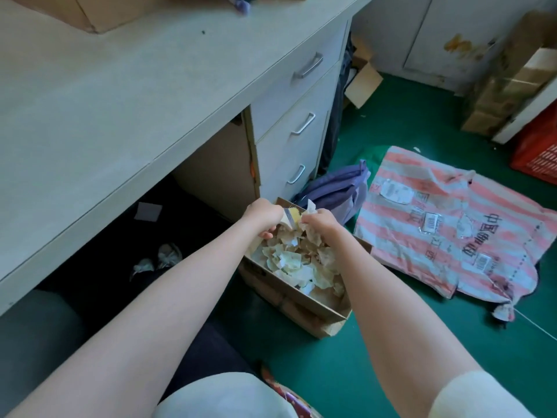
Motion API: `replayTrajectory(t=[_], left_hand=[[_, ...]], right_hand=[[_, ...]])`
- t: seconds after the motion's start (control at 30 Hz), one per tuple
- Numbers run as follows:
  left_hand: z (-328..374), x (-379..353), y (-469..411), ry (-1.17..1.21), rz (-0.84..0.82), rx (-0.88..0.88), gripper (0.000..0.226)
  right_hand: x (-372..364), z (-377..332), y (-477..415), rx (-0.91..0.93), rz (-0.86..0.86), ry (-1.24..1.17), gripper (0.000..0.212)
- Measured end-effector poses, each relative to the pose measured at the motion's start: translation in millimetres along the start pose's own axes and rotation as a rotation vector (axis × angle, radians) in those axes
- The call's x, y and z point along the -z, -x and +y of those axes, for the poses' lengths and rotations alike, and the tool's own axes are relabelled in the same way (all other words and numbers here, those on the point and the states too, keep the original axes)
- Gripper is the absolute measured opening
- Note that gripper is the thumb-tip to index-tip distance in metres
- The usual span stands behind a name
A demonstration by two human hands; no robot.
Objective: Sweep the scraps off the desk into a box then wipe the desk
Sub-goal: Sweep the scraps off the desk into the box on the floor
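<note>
Landmark: the box (304, 312), open-topped brown cardboard, standing on the green floor.

Far left of the box and above it: the desk (120, 101), pale top. A carton (90, 13) sits at its far edge, cut by the frame.

Left of the box, in the dark space under the desk: two crumpled bits (156, 260) and a flat white paper square (147, 211) lie on the floor.

Just behind the box: the desk's drawer stack (301, 122), three metal handles, all drawers closed.

Over the box's far end: left hand (263, 217), fingers curled round a small yellow and silver item (292, 218). Cannot tell what the item is.

Inside the box: scraps (292, 260), crumpled pale paper, heaped toward the far end. The near end shows bare cardboard bottom.

Also over the far end, just right of the left hand: right hand (321, 226), fingers closed on a crumpled scrap (310, 206) that sticks up above the knuckles. The two hands are nearly touching, with the yellow item between them.

Behind and right of the box: a purple bag (337, 191), slumped against the drawer stack.

Right of the box: a pink-and-white striped sack (452, 230), flat on the floor, labels stuck to it.

Far right of the box: a red crate (539, 152), partly out of frame.
</note>
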State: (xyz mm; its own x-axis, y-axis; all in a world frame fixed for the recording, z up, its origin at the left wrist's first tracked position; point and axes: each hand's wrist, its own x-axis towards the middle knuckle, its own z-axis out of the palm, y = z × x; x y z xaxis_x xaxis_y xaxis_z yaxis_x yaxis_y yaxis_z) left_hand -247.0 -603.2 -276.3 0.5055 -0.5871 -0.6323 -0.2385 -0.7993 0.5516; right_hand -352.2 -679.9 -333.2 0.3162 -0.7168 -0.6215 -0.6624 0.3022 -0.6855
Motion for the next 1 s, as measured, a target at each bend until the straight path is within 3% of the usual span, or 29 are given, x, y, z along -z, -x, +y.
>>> replayTrajectory(t=[0.27, 0.67, 0.83, 1.0], left_hand=[[-21, 5, -6, -0.052, 0.033, 0.029, 0.035], [10, 28, 14, 0.117, 0.1, -0.068, 0.04], [36, 42, 34, 0.188, 0.145, -0.142, 0.037], [49, 69, 60, 0.19, 0.222, -0.229, 0.038]], right_hand=[[-4, 4, -3, -0.058, -0.02, 0.052, 0.059], [11, -24, 19, 0.035, 0.006, 0.033, 0.026], [8, -54, 39, -0.044, -0.05, -0.226, 0.054], [13, -85, 69, -0.003, -0.22, -0.384, 0.047]])
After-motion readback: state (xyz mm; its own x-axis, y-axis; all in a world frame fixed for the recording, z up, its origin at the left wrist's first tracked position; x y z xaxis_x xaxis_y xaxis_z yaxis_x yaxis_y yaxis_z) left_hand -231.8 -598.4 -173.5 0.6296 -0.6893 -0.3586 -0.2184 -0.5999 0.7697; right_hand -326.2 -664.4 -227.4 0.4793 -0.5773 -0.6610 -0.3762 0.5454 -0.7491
